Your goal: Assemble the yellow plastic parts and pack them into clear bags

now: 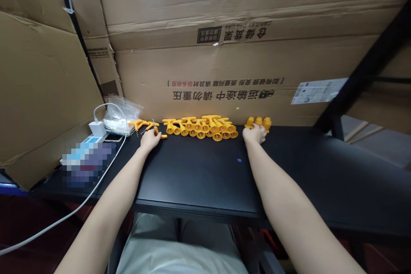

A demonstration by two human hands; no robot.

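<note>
Holding a yellow handle (pixel 164 136), the left hand (pixel 150 140) is closed near the back of the black surface (pixel 199 175). Other handles (pixel 137 124) with curly metal lie just beside it. The right hand (pixel 254 134) bends its fingers at some yellow cups (pixel 258 120), but I cannot tell if it grips one. Between the hands sits a pile of yellow corkscrews (pixel 202 127), close to the cardboard wall (pixel 205 64) that blocks the back. Wide room runs from the pile to the front edge (pixel 199 209). More room is on the right. On the left, a phone (pixel 113 138) and a plastic bag (pixel 120 113) make things tight.
</note>
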